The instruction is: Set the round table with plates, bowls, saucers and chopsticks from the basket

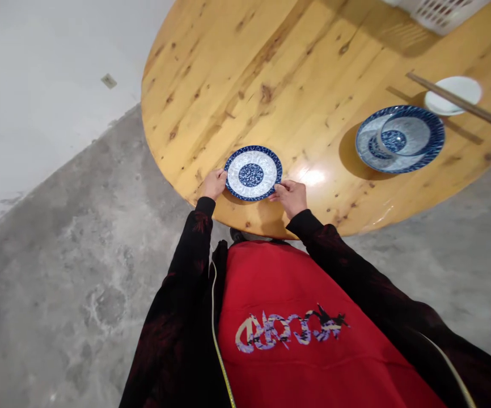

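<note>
A blue-and-white patterned plate (252,174) is at the near edge of the round wooden table, facing up. My left hand (214,183) pinches its left rim between thumb and fingers. On the lower right rim, my right hand (290,196) grips in the same way, thumb on top. Whether the plate rests on the wood or is held just above it, I cannot tell.
The round wooden table (211,102) has a curved near edge. To the right stands a matching blue-and-white plate (435,139) with a clear glass bowl (411,141) on it. Beyond are chopsticks (462,103) across a small white dish (462,88), and a white plastic basket (441,14).
</note>
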`<state>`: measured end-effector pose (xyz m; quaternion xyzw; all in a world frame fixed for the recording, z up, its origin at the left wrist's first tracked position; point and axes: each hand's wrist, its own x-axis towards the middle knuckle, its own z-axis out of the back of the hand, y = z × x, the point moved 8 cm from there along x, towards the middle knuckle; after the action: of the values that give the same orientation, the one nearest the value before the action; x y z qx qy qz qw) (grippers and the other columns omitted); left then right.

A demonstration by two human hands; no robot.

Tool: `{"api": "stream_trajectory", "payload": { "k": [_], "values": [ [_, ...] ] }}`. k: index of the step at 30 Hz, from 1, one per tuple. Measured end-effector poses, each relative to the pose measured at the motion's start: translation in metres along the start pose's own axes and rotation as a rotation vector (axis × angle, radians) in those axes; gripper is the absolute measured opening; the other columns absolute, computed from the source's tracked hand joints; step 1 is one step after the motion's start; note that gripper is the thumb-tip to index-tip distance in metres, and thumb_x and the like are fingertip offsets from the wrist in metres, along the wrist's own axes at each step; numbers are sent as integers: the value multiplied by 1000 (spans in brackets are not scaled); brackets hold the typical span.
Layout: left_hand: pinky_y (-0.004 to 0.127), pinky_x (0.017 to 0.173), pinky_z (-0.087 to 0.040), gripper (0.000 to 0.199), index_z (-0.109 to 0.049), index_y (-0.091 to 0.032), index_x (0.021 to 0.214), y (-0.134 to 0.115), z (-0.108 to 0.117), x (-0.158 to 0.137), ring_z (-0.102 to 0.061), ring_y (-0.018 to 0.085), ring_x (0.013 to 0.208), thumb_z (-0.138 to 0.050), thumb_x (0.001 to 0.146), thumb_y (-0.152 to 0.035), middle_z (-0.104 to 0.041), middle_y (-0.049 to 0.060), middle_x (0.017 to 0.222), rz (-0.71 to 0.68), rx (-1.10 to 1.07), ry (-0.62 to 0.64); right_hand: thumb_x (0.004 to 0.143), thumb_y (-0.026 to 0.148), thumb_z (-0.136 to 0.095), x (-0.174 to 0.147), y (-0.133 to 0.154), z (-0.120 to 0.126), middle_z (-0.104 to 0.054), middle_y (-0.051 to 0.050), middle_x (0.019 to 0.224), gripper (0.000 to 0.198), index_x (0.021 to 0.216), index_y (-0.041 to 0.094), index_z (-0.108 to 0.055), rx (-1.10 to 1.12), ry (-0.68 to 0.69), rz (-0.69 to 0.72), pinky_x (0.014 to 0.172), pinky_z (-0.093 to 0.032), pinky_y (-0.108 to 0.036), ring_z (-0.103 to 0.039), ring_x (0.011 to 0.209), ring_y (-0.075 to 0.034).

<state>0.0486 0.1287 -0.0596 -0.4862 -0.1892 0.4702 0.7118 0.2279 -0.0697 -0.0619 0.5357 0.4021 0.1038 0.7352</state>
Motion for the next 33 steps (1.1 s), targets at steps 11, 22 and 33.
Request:
{"api": "stream_trajectory", "payload": {
  "k": [11, 22, 33],
  "values": [
    [23, 53, -46, 27, -47, -20, 55, -11, 0, 18, -43, 12, 55, -59, 74, -35, -40, -4, 52, 94, -117, 41, 86, 15, -52, 24, 5, -1, -59, 4, 51, 18, 72, 21, -61, -48, -33, 29, 53, -56, -26, -66, 52, -17],
    [23, 56, -53, 30, -62, -16, 73, -9, -2, 0, -53, 12, 56, -60, 77, -45, -53, -2, 58, 195, -155, 22, 91, 26, -58, 12, 5, 6, -62, 2, 57, 19, 72, 21, -56, 79, -4, -33, 52, -56, -28, -65, 52, -17],
    [21, 55, -49, 29, -64, -12, 91, 24, 32, -59, -60, 10, 57, -61, 85, -40, -67, 5, 72, 332, -267, -121, 86, 36, -64, -10, -42, 78, -66, -5, 68, 15, 76, 25, -59, 223, -101, -107, 58, -60, -33, -64, 53, -16]
  ]
}}
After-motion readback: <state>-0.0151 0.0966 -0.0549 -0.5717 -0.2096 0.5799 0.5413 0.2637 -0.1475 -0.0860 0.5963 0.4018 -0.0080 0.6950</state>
